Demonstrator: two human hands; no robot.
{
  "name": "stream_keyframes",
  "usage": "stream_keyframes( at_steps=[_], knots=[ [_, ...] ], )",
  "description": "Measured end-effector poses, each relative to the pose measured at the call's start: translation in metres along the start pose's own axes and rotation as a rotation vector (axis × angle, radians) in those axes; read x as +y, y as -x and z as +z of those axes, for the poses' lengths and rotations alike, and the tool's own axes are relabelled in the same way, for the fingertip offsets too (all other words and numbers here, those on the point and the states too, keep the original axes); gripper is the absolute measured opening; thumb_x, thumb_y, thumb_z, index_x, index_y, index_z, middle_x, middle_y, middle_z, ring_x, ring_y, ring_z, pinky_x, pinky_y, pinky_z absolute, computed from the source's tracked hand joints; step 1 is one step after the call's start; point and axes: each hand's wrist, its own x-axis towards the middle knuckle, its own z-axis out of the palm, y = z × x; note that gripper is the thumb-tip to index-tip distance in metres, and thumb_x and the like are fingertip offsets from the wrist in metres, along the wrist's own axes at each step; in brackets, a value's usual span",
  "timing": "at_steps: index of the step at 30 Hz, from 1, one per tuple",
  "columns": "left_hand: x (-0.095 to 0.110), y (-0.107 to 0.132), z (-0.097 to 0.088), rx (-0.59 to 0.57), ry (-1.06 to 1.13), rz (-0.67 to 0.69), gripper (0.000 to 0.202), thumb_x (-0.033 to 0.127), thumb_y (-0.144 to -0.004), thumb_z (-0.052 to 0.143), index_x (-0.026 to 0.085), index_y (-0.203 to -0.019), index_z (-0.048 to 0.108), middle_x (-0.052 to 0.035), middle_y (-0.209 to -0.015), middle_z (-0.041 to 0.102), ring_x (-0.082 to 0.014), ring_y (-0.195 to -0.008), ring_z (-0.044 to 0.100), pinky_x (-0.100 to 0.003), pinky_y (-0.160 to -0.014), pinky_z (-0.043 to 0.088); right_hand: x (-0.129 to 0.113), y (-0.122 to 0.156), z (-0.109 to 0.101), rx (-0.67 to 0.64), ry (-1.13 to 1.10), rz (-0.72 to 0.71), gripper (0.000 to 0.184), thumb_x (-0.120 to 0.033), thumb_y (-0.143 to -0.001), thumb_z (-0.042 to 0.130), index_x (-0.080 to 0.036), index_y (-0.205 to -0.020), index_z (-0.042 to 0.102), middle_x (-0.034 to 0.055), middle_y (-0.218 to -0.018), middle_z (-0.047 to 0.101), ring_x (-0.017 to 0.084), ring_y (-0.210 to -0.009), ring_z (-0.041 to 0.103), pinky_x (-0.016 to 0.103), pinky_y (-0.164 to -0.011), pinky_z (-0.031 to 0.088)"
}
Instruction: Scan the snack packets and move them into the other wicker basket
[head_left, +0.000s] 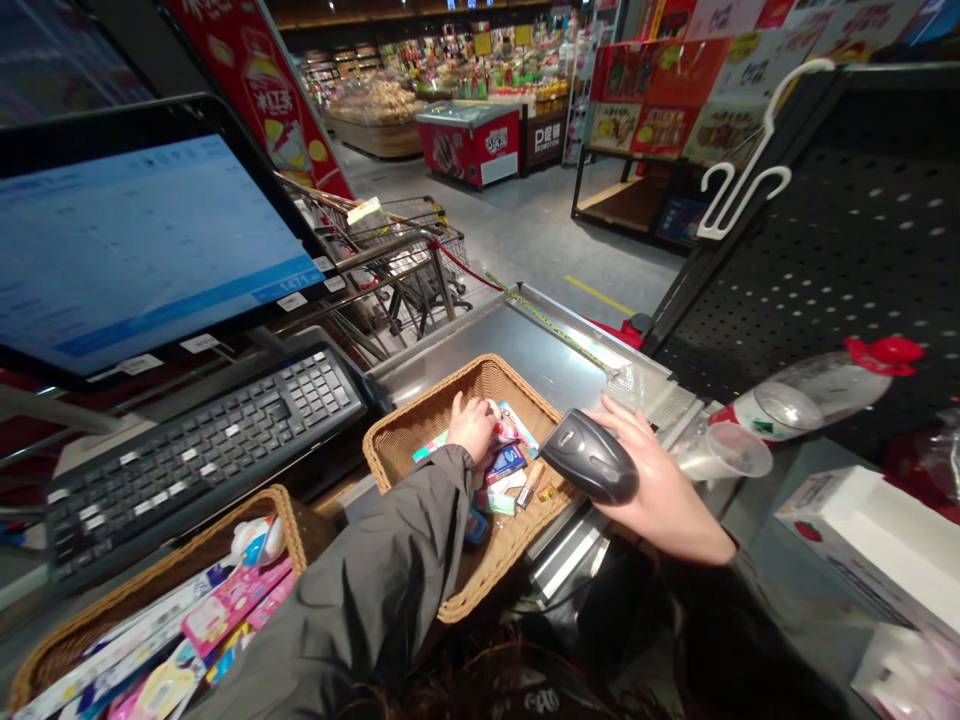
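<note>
My left hand (472, 425) reaches into a wicker basket (442, 405) and rests on small packaged goods. Whether its fingers grip one of them, I cannot tell. Beneath and beside it lie small colourful packets (506, 465), including a blue box and a pink-and-white packet. My right hand (649, 475) is shut on a black handheld barcode scanner (589, 455), which it holds just above the basket's right rim. A dark sleeve (375, 580) covers my left arm.
A second wicker basket (180, 545) of packaged goods sits at lower left, beside a black keyboard (202, 450) and a checkout monitor (150, 250). Behind the first basket runs a steel counter (510, 350). A plastic cup (724, 450), a bottle (810, 390) and a white box (870, 540) stand right.
</note>
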Motion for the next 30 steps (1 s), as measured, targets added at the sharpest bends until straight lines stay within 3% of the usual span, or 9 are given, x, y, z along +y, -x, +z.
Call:
stream_keyframes(
  at_steps=[3,10,15,18,23,30],
  knots=[
    [-0.002,0.000,0.005,0.013,0.029,-0.024,0.018,0.025,-0.080,0.059,0.023,-0.096,0.068,-0.0088,-0.115,0.061,-0.0270,-0.115,0.048,-0.058,-0.116,0.011,0.000,0.001,0.000,-0.003,-0.005,0.010,0.061,-0.037,-0.080,0.062,-0.024,-0.137,0.042,0.0098,-0.143,0.050,0.033,-0.146,0.026,0.059,-0.121,0.013],
    [-0.005,-0.004,0.017,0.044,0.066,0.086,0.019,0.023,-0.076,0.062,0.020,-0.093,0.068,-0.0100,-0.126,0.060,-0.0281,-0.124,0.045,-0.058,-0.118,0.000,-0.003,0.002,-0.002,0.007,-0.013,0.013,0.059,-0.036,-0.080,0.062,-0.025,-0.135,0.044,0.0098,-0.142,0.051,0.034,-0.146,0.027,0.062,-0.120,0.015],
    [-0.003,-0.007,0.005,0.040,0.075,0.202,0.015,0.024,-0.083,0.056,0.020,-0.087,0.070,-0.0080,-0.137,0.056,-0.0255,-0.132,0.040,-0.055,-0.120,-0.001,-0.005,0.003,-0.001,0.008,0.000,0.003,0.057,-0.033,-0.080,0.062,-0.026,-0.134,0.043,0.0091,-0.141,0.052,0.033,-0.146,0.027,0.063,-0.119,0.016],
    [0.003,-0.008,-0.007,0.016,0.160,0.170,0.017,0.023,-0.083,0.055,0.020,-0.086,0.071,-0.0072,-0.131,0.060,-0.0247,-0.129,0.044,-0.056,-0.120,0.001,-0.007,0.003,0.000,0.019,0.007,-0.003,0.056,-0.032,-0.081,0.061,-0.026,-0.133,0.044,0.0095,-0.141,0.052,0.033,-0.146,0.027,0.061,-0.120,0.016],
    [0.004,-0.005,-0.043,0.026,0.210,0.030,0.017,0.015,-0.079,0.055,0.020,-0.074,0.070,-0.0072,-0.119,0.064,-0.0259,-0.119,0.052,-0.063,-0.116,0.012,-0.010,0.006,0.000,0.056,0.034,-0.037,0.054,-0.032,-0.081,0.061,-0.024,-0.133,0.045,0.0111,-0.140,0.052,0.033,-0.145,0.028,0.060,-0.120,0.016],
    [-0.024,0.031,-0.140,0.136,0.348,-0.115,0.012,0.020,-0.078,0.059,0.018,-0.068,0.065,-0.0054,-0.126,0.060,-0.0266,-0.121,0.051,-0.065,-0.113,0.019,-0.023,0.005,0.006,0.115,0.054,-0.124,0.053,-0.032,-0.083,0.061,-0.026,-0.133,0.046,0.0115,-0.141,0.051,0.035,-0.144,0.031,0.064,-0.117,0.022]
  ],
)
